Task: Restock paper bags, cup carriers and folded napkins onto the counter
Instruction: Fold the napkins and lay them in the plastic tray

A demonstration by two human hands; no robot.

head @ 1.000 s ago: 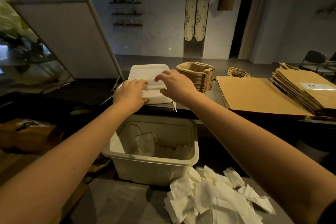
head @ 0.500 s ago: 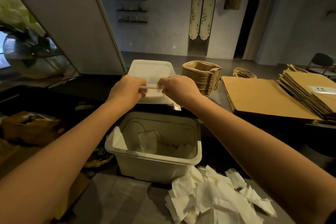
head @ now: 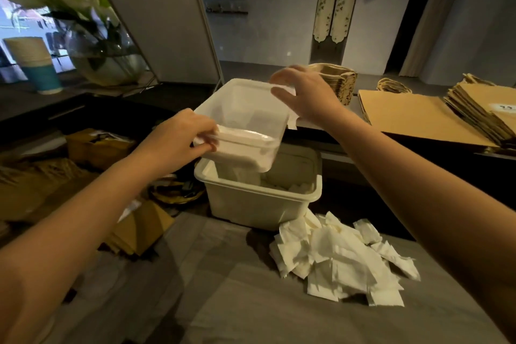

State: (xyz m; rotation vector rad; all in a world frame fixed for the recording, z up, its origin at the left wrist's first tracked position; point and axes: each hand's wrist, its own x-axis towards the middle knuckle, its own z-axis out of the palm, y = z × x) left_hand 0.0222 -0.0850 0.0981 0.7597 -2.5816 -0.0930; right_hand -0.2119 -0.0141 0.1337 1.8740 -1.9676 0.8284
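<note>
On the counter (head: 368, 79) at the right lie flat brown paper bags (head: 413, 117). A cream bin (head: 257, 204) stands near its edge. Above the bin a clear container (head: 251, 109) tilts. Loose folded napkins (head: 343, 257) are piled near. Cup carriers (head: 340, 84) stand far on the counter. The left hand (head: 181, 137) pinches the container's near rim. The right hand (head: 307, 95) is spread at its far corner. The white label (head: 505, 107) on the bags is unreadable.

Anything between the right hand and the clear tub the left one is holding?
Nothing visible. The open right hand is at the far corner of the translucent plastic tub, which the left hand grips by its near rim. The brown pulp cup-carrier stack lies behind that hand, not between.
</note>
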